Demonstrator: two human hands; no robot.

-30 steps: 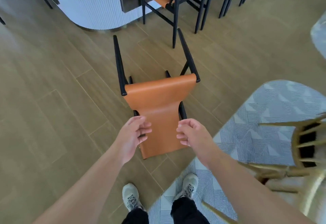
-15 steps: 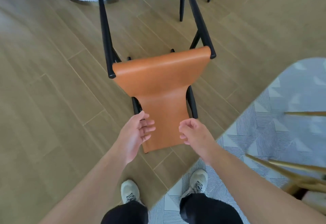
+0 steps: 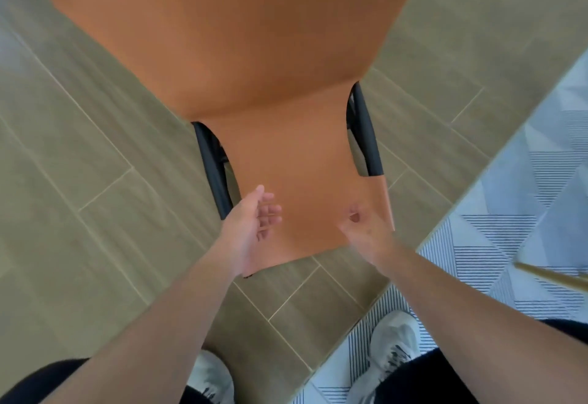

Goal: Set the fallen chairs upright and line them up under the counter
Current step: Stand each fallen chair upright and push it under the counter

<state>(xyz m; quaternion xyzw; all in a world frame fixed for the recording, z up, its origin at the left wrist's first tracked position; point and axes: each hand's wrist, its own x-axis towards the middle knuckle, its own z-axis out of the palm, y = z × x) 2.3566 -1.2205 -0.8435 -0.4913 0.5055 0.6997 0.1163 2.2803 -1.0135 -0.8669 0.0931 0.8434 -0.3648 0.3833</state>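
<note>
The fallen chair [image 3: 254, 53] fills the upper middle of the head view, seen from very close. It has an orange leather seat and back on a black frame [image 3: 213, 171] and lies on the wood-look floor with its backrest pointing toward me. My left hand [image 3: 251, 228] hovers at the backrest's lower left edge beside the black post, fingers relaxed and spread, holding nothing. My right hand [image 3: 366, 228] is motion-blurred over the backrest's lower right part, fingers loosely curled, with nothing visibly held. The counter is out of view.
A grey patterned rug [image 3: 525, 197] covers the floor at the right, its edge running diagonally under my right shoe [image 3: 394, 349]. A pale wooden leg of another chair [image 3: 553, 278] pokes in from the right edge. Tiled floor [image 3: 79, 212] lies to the left.
I have bent down sharply, so the chair looms much larger and the counter has left the view. Both hands have reached down to the backrest's lower end, and the left fingers have spread.
</note>
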